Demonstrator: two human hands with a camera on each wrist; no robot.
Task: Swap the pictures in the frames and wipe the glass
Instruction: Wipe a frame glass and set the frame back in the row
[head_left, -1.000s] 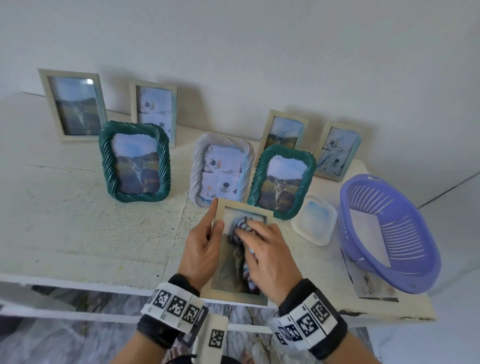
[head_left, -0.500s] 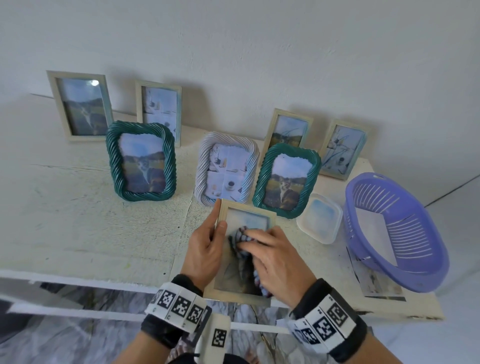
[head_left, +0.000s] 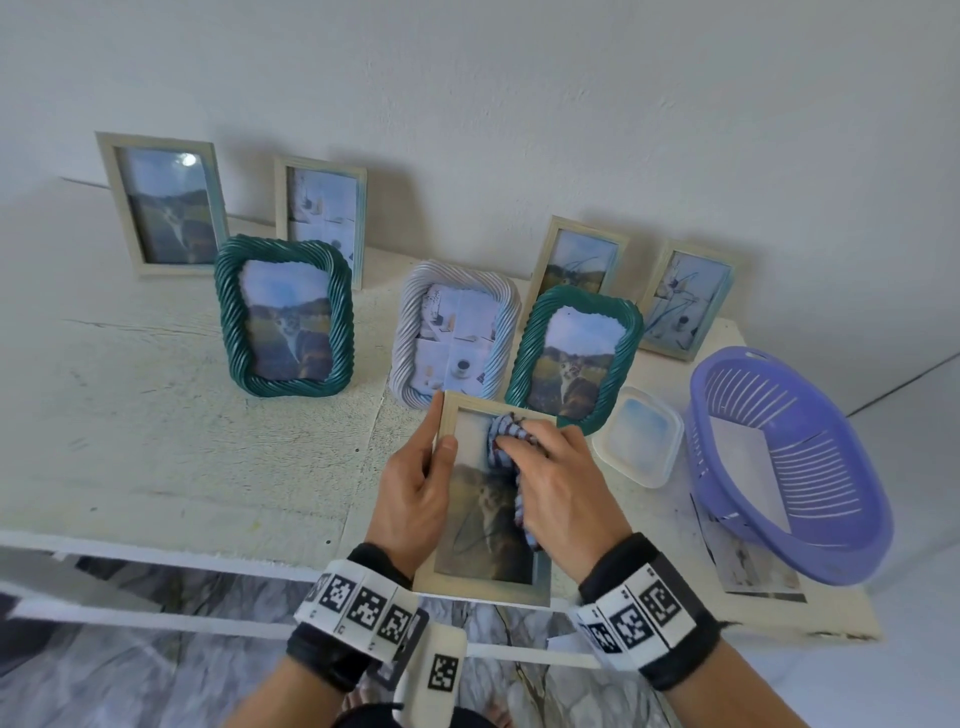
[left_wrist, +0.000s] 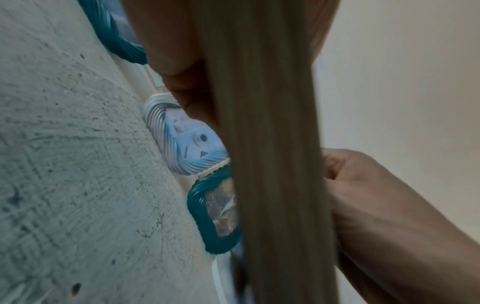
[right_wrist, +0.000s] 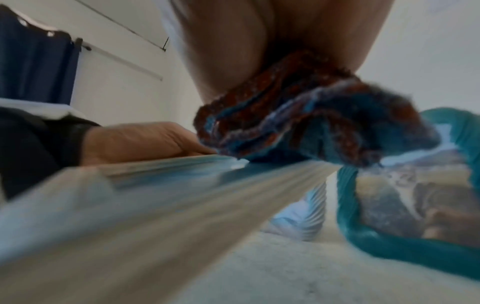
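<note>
My left hand (head_left: 413, 499) is gripping the frame (head_left: 488, 584) by its edge above the table (head_left: 156, 441). My right hand (head_left: 563, 488) is pressing a bunched cloth (head_left: 506, 431) against the glass, grip curled round it.

Right hand (right_wrist: 259, 41) presses striped cloth (right_wrist: 311, 123) onto frame (right_wrist: 130, 205).

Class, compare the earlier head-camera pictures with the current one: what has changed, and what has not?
The right hand has slid the cloth up the glass toward the top of the wooden frame. The left hand still grips the frame's left edge; the standing frames are unmoved.
</note>
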